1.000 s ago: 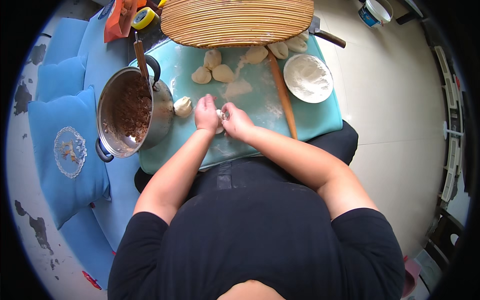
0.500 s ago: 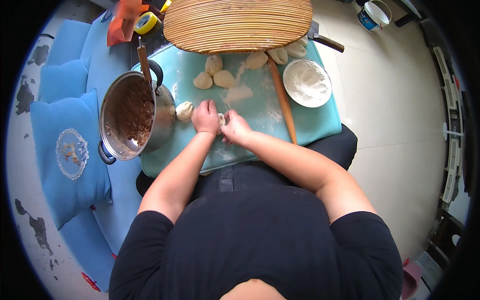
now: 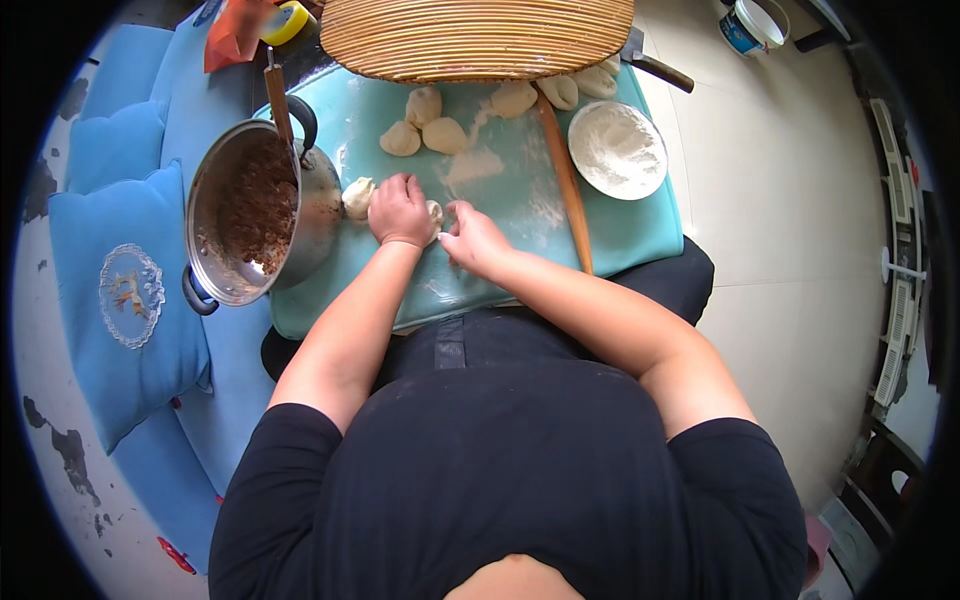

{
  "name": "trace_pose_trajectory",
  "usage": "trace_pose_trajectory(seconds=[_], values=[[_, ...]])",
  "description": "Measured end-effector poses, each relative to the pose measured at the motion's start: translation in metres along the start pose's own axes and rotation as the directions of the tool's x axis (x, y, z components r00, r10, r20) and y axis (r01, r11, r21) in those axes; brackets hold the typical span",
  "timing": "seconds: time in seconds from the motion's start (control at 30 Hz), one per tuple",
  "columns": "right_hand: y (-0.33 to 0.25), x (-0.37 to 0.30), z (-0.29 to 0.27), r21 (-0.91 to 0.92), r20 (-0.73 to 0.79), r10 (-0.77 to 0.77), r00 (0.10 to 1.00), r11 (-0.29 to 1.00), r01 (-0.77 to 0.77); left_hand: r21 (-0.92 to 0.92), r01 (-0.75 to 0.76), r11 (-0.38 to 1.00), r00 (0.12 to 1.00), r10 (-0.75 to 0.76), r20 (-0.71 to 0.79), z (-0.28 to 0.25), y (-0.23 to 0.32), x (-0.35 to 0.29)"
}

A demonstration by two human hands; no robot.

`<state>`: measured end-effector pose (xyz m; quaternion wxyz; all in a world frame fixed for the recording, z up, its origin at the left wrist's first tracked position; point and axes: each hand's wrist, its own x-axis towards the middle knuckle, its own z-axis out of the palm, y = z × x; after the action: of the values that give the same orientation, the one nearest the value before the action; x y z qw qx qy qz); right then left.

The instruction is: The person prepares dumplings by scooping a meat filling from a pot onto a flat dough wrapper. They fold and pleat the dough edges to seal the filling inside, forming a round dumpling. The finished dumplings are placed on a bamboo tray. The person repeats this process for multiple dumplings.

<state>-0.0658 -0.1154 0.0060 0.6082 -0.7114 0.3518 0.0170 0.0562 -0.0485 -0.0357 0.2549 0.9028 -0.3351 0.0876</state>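
My left hand (image 3: 400, 210) curls around a small dough bun (image 3: 434, 217), partly hidden behind its fingers. On the bun's right side, my right hand (image 3: 474, 238) has thumb and fingers parted, close to the dough and gripping nothing. A pleated bun (image 3: 357, 197) sits just left of my left hand, next to the steel pot (image 3: 325, 200). Brown filling (image 3: 262, 200) lies inside that pot, with a wooden-handled utensil (image 3: 277, 100) leaning on its rim. Several dough pieces (image 3: 444, 135) rest farther back on the turquoise tabletop (image 3: 515, 225).
A rolling pin (image 3: 566, 180) slants across the right side, beside a white bowl (image 3: 661, 165) of flour. At the back are a ridged wooden board (image 3: 475, 40) and a wide-bladed knife (image 3: 662, 72). Blue cushions (image 3: 130, 350) line the left; a bucket (image 3: 752, 28) stands on the floor.
My right hand has drawn slightly away from the bun, its fingers spreading. My left hand stays around the bun. The whole view has shifted, so the tabletop things appear a bit higher.
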Motion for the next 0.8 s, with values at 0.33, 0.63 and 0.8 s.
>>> trace_pose_trajectory(seconds=[0.33, 0.63, 0.8], values=[[0.022, -0.01, 0.015, -0.108, 0.02, -0.481, 0.876, 0.87, 0.481, -0.458, 0.18, 0.87, 0.984, -0.164, 0.076, -0.015, 0.008, -0.038], [-0.009, 0.001, 0.0, 0.164, 0.159, 0.206, 0.966, 0.959, -0.232, -0.031, -0.136, 0.99, 0.988, 0.138, 0.073, 0.005, -0.003, 0.003], [0.013, -0.001, 0.011, -0.186, -0.025, -0.328, 0.944, 0.93, 0.318, -0.589, 0.558, 0.585, 0.823, -0.479, 0.304, -0.011, 0.014, -0.02]])
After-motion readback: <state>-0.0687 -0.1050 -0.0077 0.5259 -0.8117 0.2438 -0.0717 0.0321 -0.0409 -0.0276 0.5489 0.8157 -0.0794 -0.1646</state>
